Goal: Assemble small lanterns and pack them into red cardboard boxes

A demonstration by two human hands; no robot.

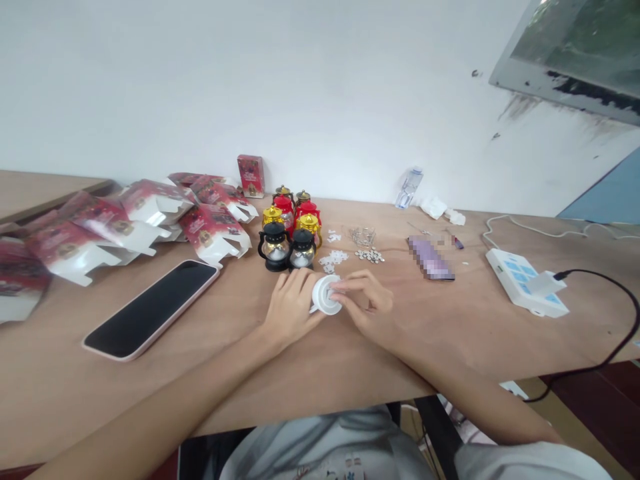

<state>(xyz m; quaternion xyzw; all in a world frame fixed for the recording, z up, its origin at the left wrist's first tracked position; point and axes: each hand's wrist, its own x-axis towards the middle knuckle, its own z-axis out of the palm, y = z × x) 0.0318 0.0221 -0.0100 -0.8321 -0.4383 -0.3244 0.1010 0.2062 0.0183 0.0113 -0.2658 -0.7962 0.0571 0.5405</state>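
My left hand (294,301) is wrapped round a white mini lantern (320,305), whose round underside is turned up toward me. Over that underside, my right hand (369,300) pinches thumb and forefinger together at its middle; whatever lies between the fingertips is too small to make out. Just beyond stand several small lanterns, among them a black lantern (275,247), a gold lantern (309,227) and a red lantern (284,208). Small white plastic pieces (334,259), button cells (370,255) and a heap of thin wire pieces (363,235) lie beyond my right hand.
Red printed boxes (213,230) pile up at the left, and one box (251,176) stands against the wall. A phone (153,307) lies left of my arm. To the right are a purple phone (431,257), crumpled tissue (434,207) and a power strip (520,277) with cables.
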